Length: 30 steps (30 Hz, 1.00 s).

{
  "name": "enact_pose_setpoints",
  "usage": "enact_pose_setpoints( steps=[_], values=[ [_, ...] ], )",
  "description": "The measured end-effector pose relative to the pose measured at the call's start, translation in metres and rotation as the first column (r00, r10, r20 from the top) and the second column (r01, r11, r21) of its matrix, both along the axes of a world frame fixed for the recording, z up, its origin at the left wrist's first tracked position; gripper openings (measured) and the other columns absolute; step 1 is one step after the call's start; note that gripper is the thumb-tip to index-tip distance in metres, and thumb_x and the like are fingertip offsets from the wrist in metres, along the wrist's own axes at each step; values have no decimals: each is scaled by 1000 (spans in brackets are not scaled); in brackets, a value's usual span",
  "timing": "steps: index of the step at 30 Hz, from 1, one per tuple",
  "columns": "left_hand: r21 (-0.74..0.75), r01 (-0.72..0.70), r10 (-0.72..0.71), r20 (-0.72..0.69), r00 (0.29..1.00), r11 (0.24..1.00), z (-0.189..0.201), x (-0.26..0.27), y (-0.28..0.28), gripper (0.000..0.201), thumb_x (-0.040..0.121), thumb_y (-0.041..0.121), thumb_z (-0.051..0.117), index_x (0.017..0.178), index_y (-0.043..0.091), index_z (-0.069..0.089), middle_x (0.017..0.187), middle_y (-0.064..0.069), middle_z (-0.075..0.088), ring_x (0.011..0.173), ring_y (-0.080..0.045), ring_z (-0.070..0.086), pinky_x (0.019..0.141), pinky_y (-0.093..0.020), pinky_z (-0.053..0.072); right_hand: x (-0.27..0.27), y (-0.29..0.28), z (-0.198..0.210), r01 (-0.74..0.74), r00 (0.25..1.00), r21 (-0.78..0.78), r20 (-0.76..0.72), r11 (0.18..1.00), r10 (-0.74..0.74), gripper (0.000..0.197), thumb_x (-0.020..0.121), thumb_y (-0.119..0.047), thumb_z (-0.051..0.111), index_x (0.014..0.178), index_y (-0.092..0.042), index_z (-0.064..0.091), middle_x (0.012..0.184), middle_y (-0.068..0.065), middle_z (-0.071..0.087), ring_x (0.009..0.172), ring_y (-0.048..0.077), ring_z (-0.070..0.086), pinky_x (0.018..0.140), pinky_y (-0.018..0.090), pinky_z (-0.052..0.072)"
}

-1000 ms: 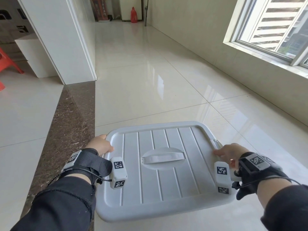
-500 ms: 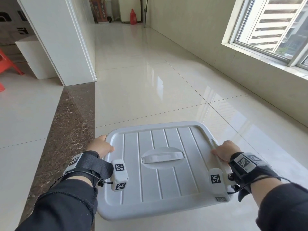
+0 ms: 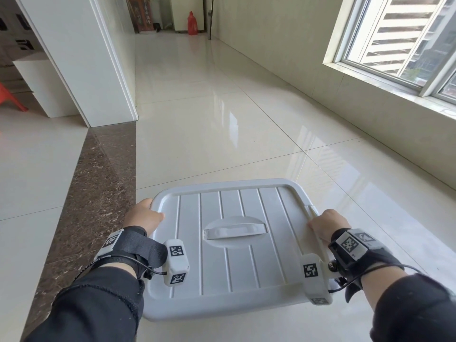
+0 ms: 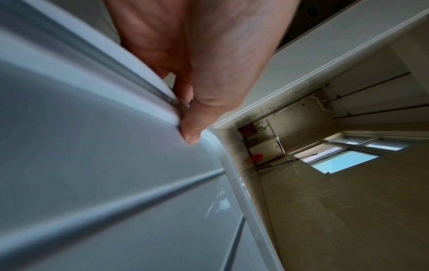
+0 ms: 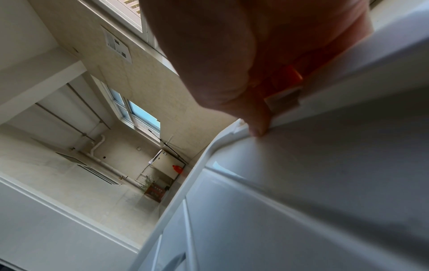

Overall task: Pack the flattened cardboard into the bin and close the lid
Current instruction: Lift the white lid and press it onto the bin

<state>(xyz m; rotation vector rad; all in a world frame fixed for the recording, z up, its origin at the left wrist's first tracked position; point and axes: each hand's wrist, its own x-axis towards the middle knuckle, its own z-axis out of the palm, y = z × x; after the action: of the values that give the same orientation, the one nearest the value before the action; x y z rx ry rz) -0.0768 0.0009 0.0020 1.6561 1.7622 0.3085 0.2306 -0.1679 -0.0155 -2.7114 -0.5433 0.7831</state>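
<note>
A white ribbed bin lid with a flat centre handle lies level in front of me and hides the bin and any cardboard beneath it. My left hand grips the lid's left rim, thumb on top, fingers curled under the edge. The left wrist view shows that thumb pressed on the lid. My right hand grips the right rim by a latch notch. In the right wrist view its thumb lies on the lid's edge, fingers wrapped below.
Glossy cream floor tiles stretch ahead down a corridor. A dark marble strip runs on the left beside a white pillar. A window and wall are on the right. A red bottle stands far off.
My right hand slid forward along the right rim and closed round the edge. The left hand kept its grip. The lid sits a little lower and steadier in view.
</note>
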Motion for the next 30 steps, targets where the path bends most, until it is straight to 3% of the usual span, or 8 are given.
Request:
enact_pose_setpoints(
  steps=[11, 14, 18, 20, 23, 25, 27, 30],
  values=[
    [13, 31, -30, -35, 999, 999, -2, 0, -1, 36, 90, 11, 55, 66, 26, 33, 68, 6, 34, 91, -22, 37, 77, -28, 28, -1, -3, 1, 23, 1000, 13, -3, 1000, -23, 22, 89, -16, 48, 67, -12, 44, 70, 5, 52, 58, 17, 49, 49, 25, 37],
    [17, 60, -59, -38, 998, 998, -5, -3, 2, 14, 89, 12, 56, 90, 20, 45, 91, -5, 48, 90, -24, 42, 78, -28, 32, -2, -2, 2, 25, 1000, 12, -2, 1000, -25, 22, 89, -16, 48, 67, -12, 43, 70, 5, 52, 58, 17, 50, 49, 25, 38],
    [8, 89, -89, -58, 994, 996, -4, -3, 0, 26, 90, 12, 55, 116, 13, 57, 117, -22, 57, 92, -22, 39, 79, -27, 30, -1, -2, 1, 25, 1000, 12, -6, 1000, -25, 22, 89, -15, 48, 68, -11, 44, 70, 5, 53, 58, 17, 50, 49, 25, 38],
    [13, 92, -91, -62, 994, 996, -1, -2, -2, 32, 90, 12, 55, 122, 9, 57, 134, -22, 56, 92, -22, 39, 80, -29, 33, 0, -2, 1, 23, 1000, 16, -5, 1000, -23, 22, 89, -16, 48, 68, -12, 44, 70, 6, 53, 58, 18, 50, 51, 25, 39],
    [20, 73, -72, -49, 996, 997, -1, -1, -1, 38, 90, 11, 56, 127, 4, 56, 135, -22, 56, 96, -27, 47, 89, -35, 42, 2, -3, -2, 22, 1000, 24, 2, 999, -22, 23, 89, -17, 49, 67, -12, 44, 70, 6, 53, 58, 18, 51, 50, 26, 38],
    [16, 67, -66, -52, 996, 998, -2, -1, -1, 42, 90, 11, 56, 131, 0, 53, 135, -22, 56, 102, -31, 52, 88, -34, 41, 2, -2, -2, 21, 1000, 26, 3, 999, -21, 23, 89, -17, 49, 67, -12, 43, 69, 6, 53, 57, 18, 50, 49, 25, 37],
    [9, 66, -66, -62, 996, 998, -5, -1, 1, 42, 90, 12, 55, 131, 1, 53, 135, -21, 56, 103, -32, 53, 87, -33, 41, 2, -3, -2, 12, 1000, 25, 2, 1000, -12, 24, 89, -17, 49, 66, -12, 43, 69, 6, 52, 57, 18, 49, 49, 25, 36],
    [-13, 70, -71, -95, 993, 997, -5, -3, 1, 43, 91, 15, 54, 133, 5, 52, 137, -19, 55, 114, -35, 54, 97, -36, 42, 2, -3, -2, 19, 1000, 18, -24, 1000, -18, 26, 90, -16, 49, 65, -11, 43, 68, 6, 51, 56, 18, 48, 47, 25, 33]
  ],
)
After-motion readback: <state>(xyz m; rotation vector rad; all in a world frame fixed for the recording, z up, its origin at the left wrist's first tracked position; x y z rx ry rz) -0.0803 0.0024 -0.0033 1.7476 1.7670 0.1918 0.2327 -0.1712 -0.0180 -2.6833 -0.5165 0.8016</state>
